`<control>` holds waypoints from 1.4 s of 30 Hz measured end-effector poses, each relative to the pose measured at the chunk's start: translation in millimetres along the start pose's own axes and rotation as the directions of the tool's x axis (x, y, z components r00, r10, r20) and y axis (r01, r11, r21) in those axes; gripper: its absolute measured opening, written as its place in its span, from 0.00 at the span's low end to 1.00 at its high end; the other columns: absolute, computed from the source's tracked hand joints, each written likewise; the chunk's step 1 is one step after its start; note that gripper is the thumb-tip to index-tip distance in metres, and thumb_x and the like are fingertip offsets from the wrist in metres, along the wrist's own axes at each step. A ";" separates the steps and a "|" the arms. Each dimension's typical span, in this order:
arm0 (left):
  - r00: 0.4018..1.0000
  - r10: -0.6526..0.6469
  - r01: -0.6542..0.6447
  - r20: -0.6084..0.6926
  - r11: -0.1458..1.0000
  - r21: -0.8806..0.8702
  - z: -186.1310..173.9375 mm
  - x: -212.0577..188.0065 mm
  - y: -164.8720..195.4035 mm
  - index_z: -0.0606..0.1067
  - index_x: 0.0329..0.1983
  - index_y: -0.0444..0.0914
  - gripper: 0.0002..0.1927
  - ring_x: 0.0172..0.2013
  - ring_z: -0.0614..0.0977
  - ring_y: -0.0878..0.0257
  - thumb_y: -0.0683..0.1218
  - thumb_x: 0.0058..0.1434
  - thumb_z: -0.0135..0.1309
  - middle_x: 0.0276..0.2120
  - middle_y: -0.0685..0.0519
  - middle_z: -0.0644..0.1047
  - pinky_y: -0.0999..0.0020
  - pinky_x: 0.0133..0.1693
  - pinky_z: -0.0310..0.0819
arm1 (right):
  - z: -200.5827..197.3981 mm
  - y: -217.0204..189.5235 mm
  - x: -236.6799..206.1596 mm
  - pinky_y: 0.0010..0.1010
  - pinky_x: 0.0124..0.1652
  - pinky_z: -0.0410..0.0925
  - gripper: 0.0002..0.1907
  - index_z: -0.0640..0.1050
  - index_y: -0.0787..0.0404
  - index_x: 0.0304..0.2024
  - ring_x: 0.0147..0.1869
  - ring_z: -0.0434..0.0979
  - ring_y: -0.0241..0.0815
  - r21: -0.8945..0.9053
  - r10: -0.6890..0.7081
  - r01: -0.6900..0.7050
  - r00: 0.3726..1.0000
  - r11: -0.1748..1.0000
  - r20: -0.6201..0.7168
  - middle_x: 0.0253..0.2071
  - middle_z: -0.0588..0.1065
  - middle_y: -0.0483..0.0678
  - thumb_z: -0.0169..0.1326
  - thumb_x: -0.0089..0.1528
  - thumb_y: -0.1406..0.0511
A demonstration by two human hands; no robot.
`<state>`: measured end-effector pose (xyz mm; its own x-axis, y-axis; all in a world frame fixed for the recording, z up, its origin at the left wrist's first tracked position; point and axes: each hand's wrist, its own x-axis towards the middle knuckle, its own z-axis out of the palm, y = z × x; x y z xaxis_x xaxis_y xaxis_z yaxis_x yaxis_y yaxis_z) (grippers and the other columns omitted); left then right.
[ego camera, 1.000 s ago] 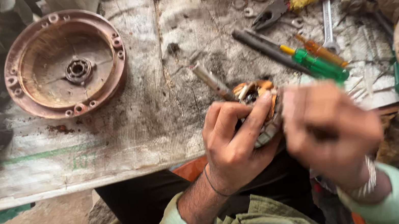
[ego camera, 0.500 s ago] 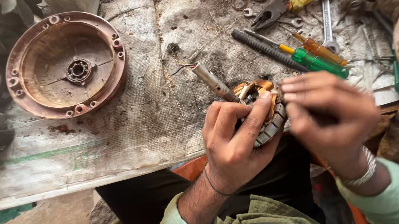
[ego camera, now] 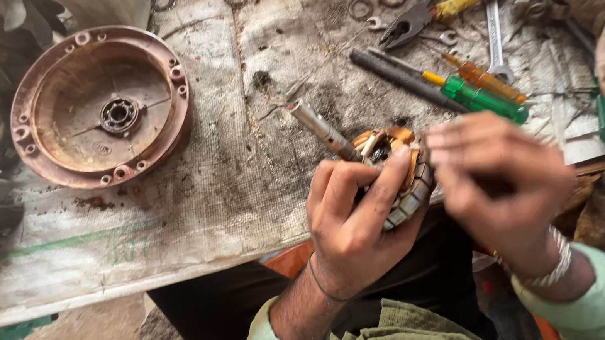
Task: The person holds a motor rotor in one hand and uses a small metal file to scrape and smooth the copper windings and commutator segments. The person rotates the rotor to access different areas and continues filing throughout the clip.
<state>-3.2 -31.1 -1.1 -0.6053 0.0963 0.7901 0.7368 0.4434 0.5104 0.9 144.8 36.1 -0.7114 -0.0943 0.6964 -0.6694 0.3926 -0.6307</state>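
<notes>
Shifted slightly outward since half a second ago: right hand [ego camera: 504, 194], fingers curled beside motor stator [ego camera: 396, 173], contents not discernible. Left hand [ego camera: 356, 225] clamps stator, shaft [ego camera: 321, 130] projecting up-left of grip. Risk: snagged windings, from slipping fingers.

Round housing [ego camera: 101, 107] left on bench [ego camera: 243, 193], screwdrivers [ego camera: 475, 89] right.

Soft, even daylight fills your view, and nothing is very bright or very dark. The gray tabletop [ego camera: 243, 193] looks pale and a bit washed out. Shadows are faint, with only a dark patch under the near edge by your lap. Your right hand [ego camera: 504, 194] is a little blurry, while your left hand [ego camera: 356, 225] looks sharp. The far corners bend slightly.
</notes>
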 end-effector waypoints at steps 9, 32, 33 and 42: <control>1.000 -0.004 0.004 -0.030 1.000 -0.015 0.8 -1.8 0.8 0.77 0.60 0.39 0.30 0.40 0.75 0.57 0.41 0.53 0.71 0.39 0.54 0.71 0.66 0.40 0.73 | 6.8 2.1 -2.3 0.38 0.47 0.77 0.05 0.79 0.66 0.30 0.44 0.84 0.47 -0.084 -0.120 0.116 0.992 0.990 -0.049 0.34 0.80 0.51 0.61 0.52 0.77; 0.999 -0.027 0.027 -0.021 0.999 -0.022 -2.0 -1.4 6.7 0.78 0.58 0.39 0.30 0.38 0.75 0.58 0.42 0.50 0.72 0.37 0.54 0.71 0.63 0.41 0.73 | -0.2 -11.8 1.6 0.39 0.49 0.76 0.10 0.80 0.66 0.34 0.48 0.83 0.54 -0.155 -0.187 0.193 0.981 0.969 0.057 0.37 0.79 0.54 0.62 0.49 0.77; 0.999 -0.031 0.031 -0.023 0.999 -0.013 -1.7 -1.7 6.8 0.78 0.58 0.40 0.30 0.38 0.75 0.58 0.42 0.51 0.72 0.38 0.54 0.71 0.65 0.40 0.73 | 0.2 -10.7 1.7 0.38 0.48 0.76 0.09 0.80 0.67 0.35 0.49 0.84 0.53 -0.162 -0.170 0.175 0.984 0.971 0.044 0.38 0.79 0.54 0.61 0.51 0.77; 1.000 -0.027 0.027 0.001 0.999 -0.029 -2.1 -3.9 4.1 0.77 0.60 0.40 0.32 0.38 0.74 0.57 0.42 0.49 0.71 0.38 0.54 0.72 0.64 0.40 0.72 | 1.5 -14.5 0.5 0.37 0.47 0.77 0.07 0.78 0.66 0.31 0.49 0.84 0.52 -0.182 -0.166 0.174 0.984 0.968 0.059 0.37 0.79 0.53 0.62 0.52 0.76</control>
<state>2.8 -31.6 -1.4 -0.6253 0.0851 0.7757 0.7285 0.4202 0.5411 9.9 137.7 45.0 -0.6020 -0.2115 0.7699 -0.7325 0.5302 -0.4271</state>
